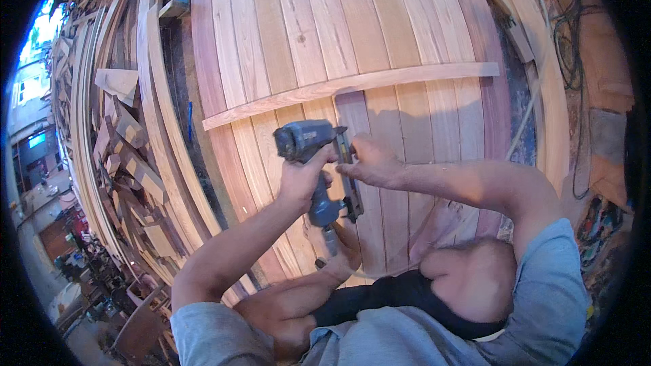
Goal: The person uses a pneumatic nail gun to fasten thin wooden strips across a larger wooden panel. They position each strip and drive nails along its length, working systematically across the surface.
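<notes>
A blue-grey nail gun (315, 139) is held above a panel of long wooden planks (305, 20). My left hand (305, 179) is wrapped round its handle. On the other side, my right hand (371, 163) has its fingers closed at the gun's narrow dark magazine (351, 193); whether anything small is between the fingertips cannot be made out. Just beyond the gun, a pale wooden batten (352, 85) lies across the planks. An air hose joins the base of the handle near my bare foot (342, 261).
Long boards (163, 115) run along the left, with a pile of offcuts (135, 169) beside them. More boards (542, 61) lie on the right, and a dark coiled cable (569, 34) rests past them. My bent legs are on the near part of the panel.
</notes>
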A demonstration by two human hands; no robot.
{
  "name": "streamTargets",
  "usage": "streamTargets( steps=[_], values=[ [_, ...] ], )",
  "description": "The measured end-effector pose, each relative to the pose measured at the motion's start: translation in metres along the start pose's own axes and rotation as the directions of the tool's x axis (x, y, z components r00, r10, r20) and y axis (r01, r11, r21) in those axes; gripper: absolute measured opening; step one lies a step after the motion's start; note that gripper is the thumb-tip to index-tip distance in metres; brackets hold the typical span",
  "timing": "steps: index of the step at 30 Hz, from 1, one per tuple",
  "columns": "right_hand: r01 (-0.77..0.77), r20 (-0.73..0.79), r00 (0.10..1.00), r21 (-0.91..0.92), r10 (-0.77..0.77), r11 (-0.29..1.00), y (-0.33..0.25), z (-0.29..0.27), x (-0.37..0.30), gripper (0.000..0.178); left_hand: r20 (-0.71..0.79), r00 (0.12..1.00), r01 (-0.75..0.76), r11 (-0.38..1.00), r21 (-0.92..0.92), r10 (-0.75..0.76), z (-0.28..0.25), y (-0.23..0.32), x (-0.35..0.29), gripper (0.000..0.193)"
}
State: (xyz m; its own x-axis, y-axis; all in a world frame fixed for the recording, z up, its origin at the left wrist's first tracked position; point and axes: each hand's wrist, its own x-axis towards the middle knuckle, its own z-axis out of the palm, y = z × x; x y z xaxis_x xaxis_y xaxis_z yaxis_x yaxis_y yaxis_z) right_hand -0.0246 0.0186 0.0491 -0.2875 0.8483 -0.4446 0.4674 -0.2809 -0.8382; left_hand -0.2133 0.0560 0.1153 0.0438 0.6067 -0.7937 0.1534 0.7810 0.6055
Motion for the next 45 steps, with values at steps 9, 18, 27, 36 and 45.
streamTargets(
  steps=[9, 18, 27, 36, 45],
  values=[
    [-0.064, -0.462, 0.875, 0.193, 0.148, 0.979, -0.006, 0.063, 0.055, 0.043, 0.022, 0.993, -0.113, 0.969, -0.219, 0.120, -0.043, -0.016, 0.072, 0.020],
    [-0.081, -0.582, 0.775, 0.293, 0.245, 0.953, 0.009, 0.083, 0.064, 0.047, 0.090, 0.973, -0.198, 0.969, -0.145, 0.212, -0.038, -0.004, 0.086, 0.019],
    [-0.046, -0.575, 0.793, 0.275, 0.203, 0.960, 0.010, 0.077, 0.058, 0.046, 0.058, 0.983, -0.164, 0.978, -0.126, 0.173, -0.029, 0.002, 0.080, 0.019],
    [0.019, -0.537, 0.817, 0.387, 0.208, 0.922, 0.011, 0.093, 0.062, 0.047, 0.056, 0.988, -0.140, 0.988, -0.070, 0.144, -0.042, 0.005, 0.070, 0.021],
    [-0.088, -0.422, 0.853, 0.462, 0.306, 0.883, -0.041, 0.134, 0.081, 0.050, -0.027, 0.988, -0.153, 0.983, -0.099, 0.151, -0.112, -0.008, 0.067, 0.021]
  ],
)
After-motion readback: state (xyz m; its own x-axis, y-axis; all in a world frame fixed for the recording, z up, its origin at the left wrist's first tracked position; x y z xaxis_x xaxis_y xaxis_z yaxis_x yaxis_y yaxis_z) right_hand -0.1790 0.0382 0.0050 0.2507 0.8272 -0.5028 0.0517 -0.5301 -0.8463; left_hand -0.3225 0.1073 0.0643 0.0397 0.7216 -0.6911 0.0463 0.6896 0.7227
